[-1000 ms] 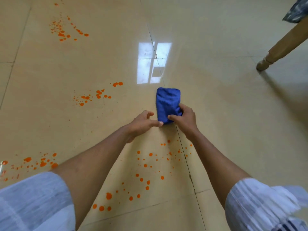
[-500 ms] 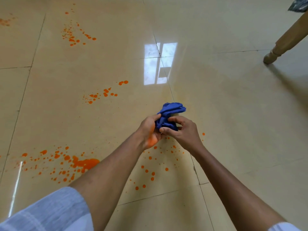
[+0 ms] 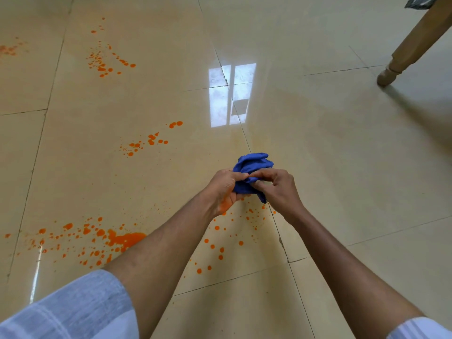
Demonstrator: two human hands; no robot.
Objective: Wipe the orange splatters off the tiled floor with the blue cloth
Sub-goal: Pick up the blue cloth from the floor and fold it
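The blue cloth (image 3: 252,165) is bunched up and held above the floor between both hands. My left hand (image 3: 223,189) grips its left side and has an orange smear on the palm heel. My right hand (image 3: 277,189) pinches its right side with fingers curled. Orange splatters lie on the glossy beige tiled floor (image 3: 342,167): small drops right under my hands (image 3: 234,231), a big puddle with drops at the lower left (image 3: 122,239), a trail at mid left (image 3: 151,140), and a patch at the far left top (image 3: 102,62).
A wooden furniture leg (image 3: 406,50) stands on the floor at the upper right, with dark patterned fabric (image 3: 418,1) above it. A bright window reflection (image 3: 231,94) shines on the tiles ahead. More faint orange marks (image 3: 8,50) sit at the far left edge.
The cloth lay folded flat on the floor a second ago; both hands have lifted it and crumpled it into a bunch. The view has shifted, showing more splatters at left.
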